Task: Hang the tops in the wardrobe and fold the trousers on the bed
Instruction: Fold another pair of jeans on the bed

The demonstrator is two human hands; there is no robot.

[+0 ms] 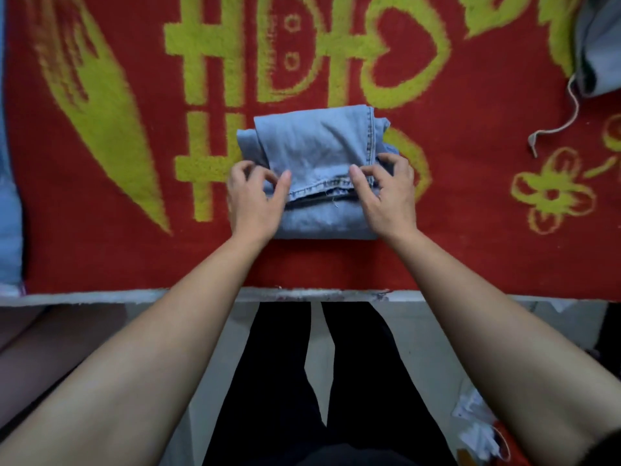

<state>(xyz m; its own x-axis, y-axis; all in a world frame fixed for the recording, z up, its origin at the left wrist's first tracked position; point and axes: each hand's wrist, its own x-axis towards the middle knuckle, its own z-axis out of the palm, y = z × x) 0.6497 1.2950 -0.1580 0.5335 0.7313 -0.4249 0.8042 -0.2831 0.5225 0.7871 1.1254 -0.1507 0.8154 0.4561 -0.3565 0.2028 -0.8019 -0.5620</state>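
Note:
Light blue denim trousers (316,146) lie folded into a compact bundle on the red and yellow blanket (127,257) that covers the bed. My left hand (255,196) pinches the left end of the hem of the top fold. My right hand (386,193) pinches the right end of the same hem, thumb on top. Both hands sit at the near side of the bundle, with the lower folded layers showing beneath them.
A grey garment (598,45) with a white drawstring (554,129) lies at the bed's far right corner. A blue cloth (8,196) shows along the left edge. The bed's front edge (302,294) runs across, with my dark-trousered legs below. Crumpled white items (480,428) lie on the floor, lower right.

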